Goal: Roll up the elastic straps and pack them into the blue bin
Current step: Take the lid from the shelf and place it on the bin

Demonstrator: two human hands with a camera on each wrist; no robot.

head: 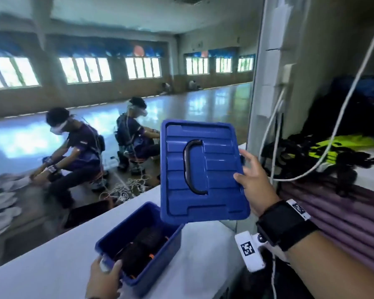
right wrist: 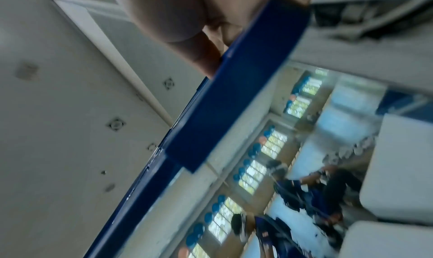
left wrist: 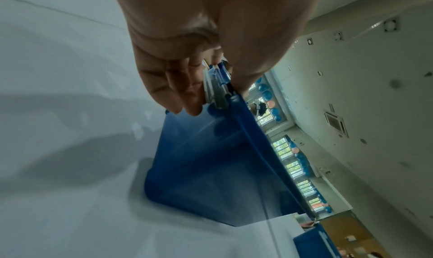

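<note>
While the right hand (head: pixel 254 182) is gripping the blue lid (head: pixel 203 171) by its right edge, thumb on top and fingers curled underneath, it is holding the lid tilted in the air above and just behind the blue bin (head: pixel 171 240), its handle facing the head camera. That hold is probably keeping the opening unobstructed until the lid can be lined up and lowered. The left hand (head: pixel 104 279) is pinching the bin's near rim at the corner, thumb inside and fingers outside against the wall, seemingly steadying the bin on the white table (head: pixel 52 264) so it does not slide when the lid is pressed on. Inside the bin, the rolled elastic straps (head: pixel 143 249) are lying as dark bundles with orange tips, packed side by side. Judging by this, packing appears done and closing is the step in hand. More dark and neon-yellow straps (head: pixel 333 152) are lying on the surface at the right, well apart from the bin.
</note>
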